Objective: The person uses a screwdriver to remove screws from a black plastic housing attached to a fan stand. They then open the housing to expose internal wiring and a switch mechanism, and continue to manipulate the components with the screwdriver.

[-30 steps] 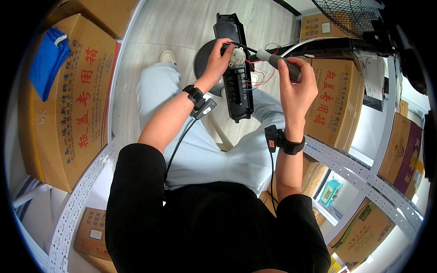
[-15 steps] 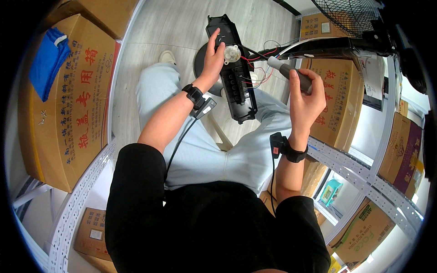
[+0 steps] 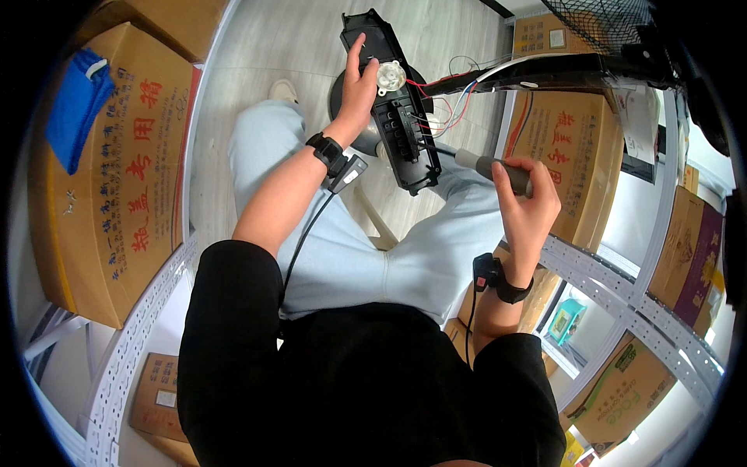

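Note:
My left hand (image 3: 355, 100) holds the left edge of a long black plastic housing (image 3: 420, 177), its index finger stretched along the upper part and the thumb beside a clear round piece (image 3: 391, 76). Below that piece sits a black block with a row of round holes (image 3: 398, 128). Thin red, white and blue wires (image 3: 451, 117) run out to the right. Between fingers and thumb, my right hand (image 3: 531, 208) grips the grey handle of a screwdriver (image 3: 492, 166). Its dark shaft points left at the housing's lower right part; whether the tip touches cannot be made out.
A dark round base (image 3: 338, 101) stands on the floor beneath the housing. A black arm (image 3: 537, 74) reaches in from the right. Cardboard boxes (image 3: 148, 156) flank me on metal shelving (image 3: 144, 327), with a blue cloth (image 3: 78, 109) on the left box.
The screwdriver has come down toward me, from beside the clear round piece to the lower part of the housing. The housing and my left hand have shifted slightly up and left.

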Motion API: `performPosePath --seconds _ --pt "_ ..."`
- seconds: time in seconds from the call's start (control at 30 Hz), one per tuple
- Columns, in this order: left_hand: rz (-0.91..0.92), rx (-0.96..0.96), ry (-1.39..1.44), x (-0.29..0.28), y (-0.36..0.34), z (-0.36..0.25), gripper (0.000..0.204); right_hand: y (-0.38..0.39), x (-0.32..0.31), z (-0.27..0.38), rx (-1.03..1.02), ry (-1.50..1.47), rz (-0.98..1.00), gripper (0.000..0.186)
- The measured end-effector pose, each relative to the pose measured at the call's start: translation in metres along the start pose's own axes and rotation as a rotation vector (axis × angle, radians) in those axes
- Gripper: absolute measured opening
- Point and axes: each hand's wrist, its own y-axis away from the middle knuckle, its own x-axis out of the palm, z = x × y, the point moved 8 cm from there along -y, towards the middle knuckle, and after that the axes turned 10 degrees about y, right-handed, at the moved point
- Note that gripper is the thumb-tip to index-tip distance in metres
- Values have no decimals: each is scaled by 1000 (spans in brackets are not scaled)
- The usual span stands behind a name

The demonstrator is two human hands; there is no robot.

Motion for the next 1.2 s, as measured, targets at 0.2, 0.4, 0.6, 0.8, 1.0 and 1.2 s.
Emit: performPosePath --seconds 0.2,0.4,0.6,0.8,1.0,1.2 --pt "-3 77 -4 -6 -7 -3 55 11 6 -3 2 18 42 18" --pt "-9 56 42 -6 -7 -3 56 12 14 -6 -17 27 48 18" --pt "-25 60 13 -5 -5 -5 56 14 19 -9 31 22 76 18" --pt "-35 105 -31 -9 -9 -4 55 13 25 5 -85 -39 144 21" --pt "-5 8 38 0 -3 -9 52 10 34 13 -192 -2 179 28" --pt "-12 66 -12 -9 -9 2 51 8 34 6 5 121 174 30"
